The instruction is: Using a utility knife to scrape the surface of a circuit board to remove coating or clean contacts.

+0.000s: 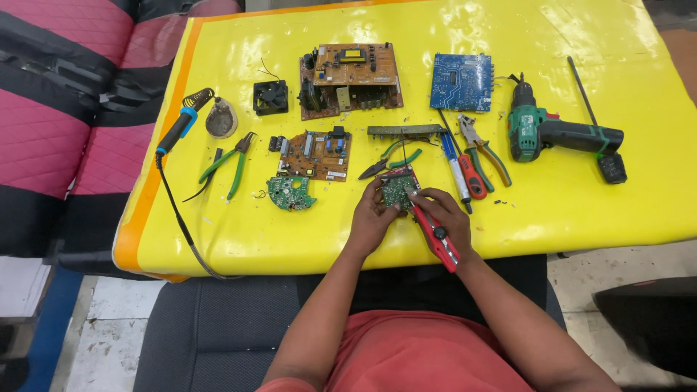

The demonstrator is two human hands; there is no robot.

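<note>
My left hand (372,216) grips a small green circuit board (397,189) with a red rim, held just above the yellow table (239,232) near its front edge. My right hand (446,218) holds a red-handled tool (438,236) whose tip touches the right side of that board. The tool's handle sticks out toward me past my wrist. Both hands sit close together at the table's front middle.
On the table lie a soldering iron (179,129) with its stand, green pliers (231,164), a black fan (270,97), brown boards (351,78) (316,154), a round green board (290,193), a blue board (461,81), screwdrivers (465,168), cutters (483,149) and a green drill (555,134).
</note>
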